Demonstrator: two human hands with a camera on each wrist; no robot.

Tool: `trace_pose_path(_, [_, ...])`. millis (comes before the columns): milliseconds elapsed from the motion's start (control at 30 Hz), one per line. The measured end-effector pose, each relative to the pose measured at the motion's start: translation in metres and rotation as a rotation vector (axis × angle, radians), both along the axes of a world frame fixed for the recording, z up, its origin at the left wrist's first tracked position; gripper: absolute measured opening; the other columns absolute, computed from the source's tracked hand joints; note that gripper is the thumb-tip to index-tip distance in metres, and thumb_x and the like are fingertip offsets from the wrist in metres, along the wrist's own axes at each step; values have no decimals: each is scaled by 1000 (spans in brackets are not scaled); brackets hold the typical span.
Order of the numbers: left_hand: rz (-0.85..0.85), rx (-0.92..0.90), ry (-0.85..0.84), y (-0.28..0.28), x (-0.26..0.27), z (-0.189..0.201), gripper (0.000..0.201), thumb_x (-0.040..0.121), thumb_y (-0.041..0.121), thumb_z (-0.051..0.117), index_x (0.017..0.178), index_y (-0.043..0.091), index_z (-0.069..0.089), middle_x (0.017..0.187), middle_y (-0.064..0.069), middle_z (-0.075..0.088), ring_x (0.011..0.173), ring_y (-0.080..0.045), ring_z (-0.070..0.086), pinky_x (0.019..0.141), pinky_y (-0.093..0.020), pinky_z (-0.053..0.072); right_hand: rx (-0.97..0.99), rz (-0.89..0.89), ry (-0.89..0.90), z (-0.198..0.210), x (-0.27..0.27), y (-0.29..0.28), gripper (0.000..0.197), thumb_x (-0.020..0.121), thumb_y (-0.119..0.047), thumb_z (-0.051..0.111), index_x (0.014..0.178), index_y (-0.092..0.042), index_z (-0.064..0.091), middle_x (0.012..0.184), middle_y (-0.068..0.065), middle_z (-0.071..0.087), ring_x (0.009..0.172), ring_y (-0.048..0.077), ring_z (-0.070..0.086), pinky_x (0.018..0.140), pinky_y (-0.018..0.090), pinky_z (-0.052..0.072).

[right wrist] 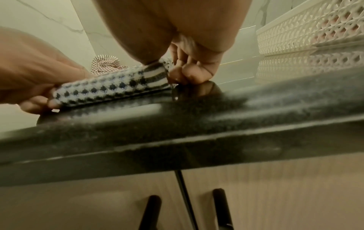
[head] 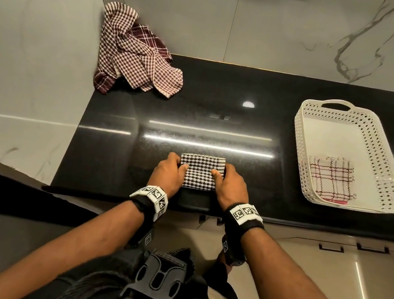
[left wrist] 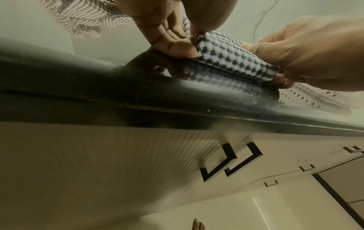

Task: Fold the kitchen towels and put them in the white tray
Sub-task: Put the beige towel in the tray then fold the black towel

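A folded black-and-white checked towel (head: 199,173) lies near the front edge of the black counter (head: 226,96). My left hand (head: 169,171) grips its left side, thumb on top and fingers under the edge. My right hand (head: 230,183) grips its right side the same way. The wrist views show the towel (left wrist: 232,59) (right wrist: 110,87) pinched at both ends, just off the counter or touching it. The white perforated tray (head: 381,145) stands at the right and holds one folded white towel with red lines (head: 330,177). A heap of unfolded maroon checked towels (head: 133,54) lies at the back left.
A marble wall (head: 23,52) closes the left side of the counter and another runs behind it. Bare counter lies between the held towel and the tray. Cabinet doors with black handles (left wrist: 228,160) sit below the counter's front edge.
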State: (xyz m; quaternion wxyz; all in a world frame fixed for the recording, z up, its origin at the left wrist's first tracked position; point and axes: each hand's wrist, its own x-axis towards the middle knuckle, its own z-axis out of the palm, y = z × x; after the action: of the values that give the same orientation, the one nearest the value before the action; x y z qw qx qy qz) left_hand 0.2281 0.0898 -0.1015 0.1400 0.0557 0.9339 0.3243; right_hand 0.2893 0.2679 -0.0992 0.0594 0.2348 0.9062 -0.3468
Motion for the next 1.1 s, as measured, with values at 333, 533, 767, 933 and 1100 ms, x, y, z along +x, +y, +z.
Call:
trace_pose_path(333, [-552,-305,545,-5,15,-14,57,101,40,37,151,14,34,157,-8,34,145,-28,30,118,-47,27,407,498,75,4,12,-15,61,104,-37,29,157,-13,11,166,7,2,153,23,-6,121,58,1])
trace_pose_path(533, [-708,-467,357,-8,-4,-20,66,102,52,18,158,17,12,166,-3,3,153,-21,2,124,-46,8,401,641,-182,-9,-4,0,70,103,-54,15,157,-19,-11,162,0,-24,148,17,-26,119,58,-9])
trace_pose_path(767, [-641,-290,117,6,-43,11,57,98,36,52,150,23,34,153,1,37,139,-23,34,116,-40,28,301,559,-165,17,-31,5,63,102,-32,42,157,-19,14,164,1,15,149,23,14,116,61,16])
trace_pose_path(933, [-604,-406,-86,28,-64,25,55,76,39,80,122,21,56,122,-5,61,113,-25,56,98,-40,47,262,493,-206,20,-33,14,71,90,-34,66,151,-24,30,151,4,35,137,29,34,109,57,32])
trace_pose_path(1100, [-767,-361,-186,53,-69,40,28,73,40,82,90,26,65,89,5,68,89,-18,65,78,-29,51,17,328,-223,27,-10,40,46,76,-27,75,118,-16,59,115,8,50,107,28,57,92,35,49])
